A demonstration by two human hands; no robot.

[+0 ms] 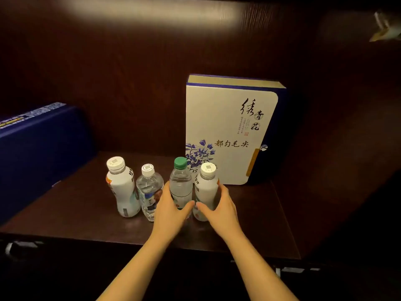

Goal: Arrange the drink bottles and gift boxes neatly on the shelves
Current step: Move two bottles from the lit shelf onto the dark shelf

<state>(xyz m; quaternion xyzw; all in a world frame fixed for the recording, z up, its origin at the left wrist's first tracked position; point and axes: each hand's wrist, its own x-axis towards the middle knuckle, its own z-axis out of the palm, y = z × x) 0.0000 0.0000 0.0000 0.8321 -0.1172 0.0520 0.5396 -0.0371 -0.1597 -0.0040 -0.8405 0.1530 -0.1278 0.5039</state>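
Note:
Several bottles stand in a row on a dark wooden shelf (249,224). From the left come a white milk bottle (121,190), a clear water bottle with a white cap (149,190), a clear bottle with a green cap (180,181) and a second white milk bottle (207,187). My left hand (171,210) wraps around the green-capped bottle. Around the right-hand white bottle is my right hand (220,208). Both bottles stand upright on the shelf, and my thumbs almost touch between them. A white gift box with blue flowers (230,131) stands upright behind the bottles.
A dark blue gift box (41,148) stands at the left end of the shelf. The shelf's back wall and right side wall close in the space. The shelf's front edge runs just below my wrists.

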